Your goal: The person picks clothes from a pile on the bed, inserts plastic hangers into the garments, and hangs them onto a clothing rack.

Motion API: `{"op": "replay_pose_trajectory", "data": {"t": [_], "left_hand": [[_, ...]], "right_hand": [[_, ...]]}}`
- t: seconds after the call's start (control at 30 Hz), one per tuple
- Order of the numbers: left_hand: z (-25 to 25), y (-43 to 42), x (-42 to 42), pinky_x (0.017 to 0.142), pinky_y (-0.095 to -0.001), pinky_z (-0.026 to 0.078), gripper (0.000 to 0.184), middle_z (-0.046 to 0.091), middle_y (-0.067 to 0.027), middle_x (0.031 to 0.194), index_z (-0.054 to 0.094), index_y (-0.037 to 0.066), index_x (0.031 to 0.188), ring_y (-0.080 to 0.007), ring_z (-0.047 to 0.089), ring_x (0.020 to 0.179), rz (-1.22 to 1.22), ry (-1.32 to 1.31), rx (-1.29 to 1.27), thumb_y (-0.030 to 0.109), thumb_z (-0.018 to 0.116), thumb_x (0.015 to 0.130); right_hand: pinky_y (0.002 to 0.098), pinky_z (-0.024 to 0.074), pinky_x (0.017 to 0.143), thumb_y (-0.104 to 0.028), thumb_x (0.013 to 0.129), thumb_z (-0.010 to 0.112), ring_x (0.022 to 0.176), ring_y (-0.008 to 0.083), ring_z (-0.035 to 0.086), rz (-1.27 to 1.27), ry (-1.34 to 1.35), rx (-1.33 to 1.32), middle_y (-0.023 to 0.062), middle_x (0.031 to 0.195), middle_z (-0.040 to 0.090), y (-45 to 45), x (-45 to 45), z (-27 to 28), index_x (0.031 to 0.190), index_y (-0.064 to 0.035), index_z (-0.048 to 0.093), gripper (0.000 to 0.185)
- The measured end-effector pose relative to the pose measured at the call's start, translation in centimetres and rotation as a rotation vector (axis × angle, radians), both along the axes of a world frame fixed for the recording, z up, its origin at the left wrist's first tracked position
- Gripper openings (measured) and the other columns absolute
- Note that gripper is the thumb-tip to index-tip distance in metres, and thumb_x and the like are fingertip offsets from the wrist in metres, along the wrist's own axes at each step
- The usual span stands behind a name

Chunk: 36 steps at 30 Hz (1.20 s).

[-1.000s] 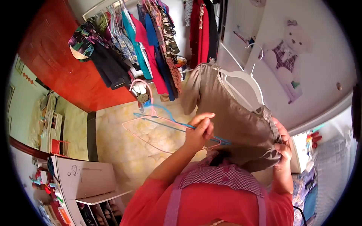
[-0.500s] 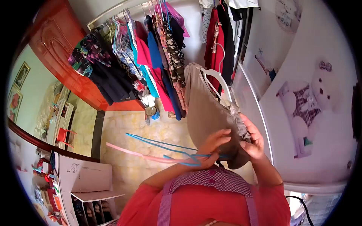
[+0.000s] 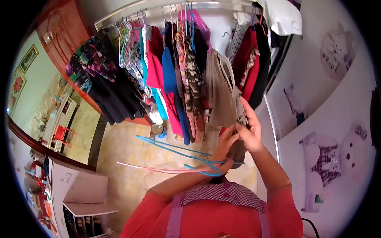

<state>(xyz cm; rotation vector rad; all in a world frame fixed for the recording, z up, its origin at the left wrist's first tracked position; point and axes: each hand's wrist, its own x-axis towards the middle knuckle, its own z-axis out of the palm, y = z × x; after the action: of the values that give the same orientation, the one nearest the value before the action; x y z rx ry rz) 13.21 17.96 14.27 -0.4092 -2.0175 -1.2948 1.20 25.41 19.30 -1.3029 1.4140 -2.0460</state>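
A taupe garment [image 3: 219,99] hangs on a white clothes hanger [image 3: 228,71] in front of me, its bare hook pointing up, just below the rail. My right hand [image 3: 250,129] pinches the garment's gathered edge between thumb and fingers. Close beside it is my left hand [image 3: 225,147], its fingertips near the garment's lower part. A blue clothes hanger [image 3: 174,149] and a pink clothes hanger [image 3: 152,170] stick out to the left from my left hand, which is closed around them. Its palm side is hidden.
Behind the garment, a metal rail [image 3: 156,10] carries many clothes on hangers. A can [image 3: 158,130] stands on the tiled floor below. White panels with a teddy bear print [image 3: 323,164] rise on the right. A white cabinet [image 3: 85,188] with an open flap stands lower left.
The garment on its white hanger has moved up and away from me, toward the rail. My right hand has risen with it. The blue and pink hangers remain with my left hand.
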Motion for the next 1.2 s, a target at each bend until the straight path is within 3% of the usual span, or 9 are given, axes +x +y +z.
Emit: {"op": "replay_pose_trajectory", "data": {"t": [0.23, 0.33, 0.63, 0.73, 1.03, 1.13, 1.2], "left_hand": [[3.0, -10.6, -7.9, 0.107, -0.0407, 0.01, 0.076, 0.013, -0.022, 0.141, 0.022, 0.003, 0.134, -0.0349, 0.01, 0.133, 0.05, 0.006, -0.086, -0.008, 0.039, 0.061], [4.2, -14.1, -10.6, 0.106, -0.0431, 0.015, 0.076, 0.018, -0.0246, 0.137, 0.026, 0.004, 0.133, -0.0405, 0.017, 0.13, 0.046, 0.073, -0.046, -0.008, 0.036, 0.059], [4.0, -20.4, -14.3, 0.106, -0.041, 0.015, 0.076, 0.016, -0.0205, 0.14, 0.025, 0.006, 0.135, -0.0361, 0.014, 0.132, 0.064, 0.0, 0.027, -0.008, 0.036, 0.061], [3.9, -21.5, -14.3, 0.107, -0.0407, 0.015, 0.077, 0.017, -0.0197, 0.14, 0.025, 0.008, 0.135, -0.0359, 0.014, 0.132, 0.061, -0.039, 0.046, -0.007, 0.037, 0.061], [2.5, -23.0, -14.0, 0.107, -0.0401, 0.015, 0.073, 0.02, -0.0175, 0.14, 0.028, 0.007, 0.133, -0.0336, 0.015, 0.132, 0.087, -0.119, 0.071, -0.005, 0.04, 0.061], [1.9, -23.2, -14.1, 0.107, -0.0398, 0.015, 0.072, 0.02, -0.017, 0.14, 0.03, 0.007, 0.132, -0.0333, 0.016, 0.132, 0.091, -0.111, 0.083, -0.005, 0.04, 0.062], [1.7, -23.3, -14.2, 0.107, -0.0396, 0.016, 0.071, 0.021, -0.0169, 0.14, 0.031, 0.007, 0.132, -0.0331, 0.016, 0.132, 0.082, -0.101, 0.111, -0.005, 0.04, 0.063]], "right_hand": [[0.0257, 0.0275, 0.098, 0.002, 0.079, 0.047, 0.115, 0.0158, 0.04, -0.152, 0.066, -0.056, 0.0118, 0.126, 0.043, -13.5, -9.0, 4.1, 0.132, 0.0044, 0.03, 0.056], [0.0266, 0.028, 0.099, 0.0, 0.08, 0.046, 0.116, 0.0163, 0.041, -0.23, 0.097, -0.032, 0.0103, 0.126, 0.044, -18.3, -12.6, 5.6, 0.131, 0.0034, 0.031, 0.054], [0.0258, 0.0305, 0.096, 0.0, 0.08, 0.049, 0.112, 0.0151, 0.043, -0.312, 0.195, -0.073, 0.0102, 0.123, 0.046, -28.5, -17.7, 8.1, 0.131, 0.0046, 0.031, 0.054], [0.026, 0.0298, 0.097, -0.003, 0.076, 0.052, 0.116, 0.0184, 0.041, -0.326, 0.192, -0.035, 0.0188, 0.126, 0.043, -30.2, -18.5, 7.9, 0.129, 0.0098, 0.03, 0.059], [0.0258, 0.034, 0.093, -0.004, 0.078, 0.052, 0.111, 0.0188, 0.046, -0.253, 0.124, 0.03, 0.0185, 0.122, 0.046, -32.3, -19.8, 5.7, 0.131, 0.008, 0.028, 0.06], [0.0256, 0.0318, 0.095, -0.001, 0.081, 0.049, 0.11, 0.0154, 0.045, -0.296, 0.177, 0.048, 0.0118, 0.121, 0.047, -32.6, -20.3, 5.1, 0.131, 0.006, 0.029, 0.054], [0.0258, 0.0315, 0.095, 0.0, 0.081, 0.049, 0.11, 0.0156, 0.045, -0.284, 0.144, 0.052, 0.0116, 0.121, 0.047, -32.5, -20.4, 5.1, 0.131, 0.0054, 0.03, 0.054]]}}
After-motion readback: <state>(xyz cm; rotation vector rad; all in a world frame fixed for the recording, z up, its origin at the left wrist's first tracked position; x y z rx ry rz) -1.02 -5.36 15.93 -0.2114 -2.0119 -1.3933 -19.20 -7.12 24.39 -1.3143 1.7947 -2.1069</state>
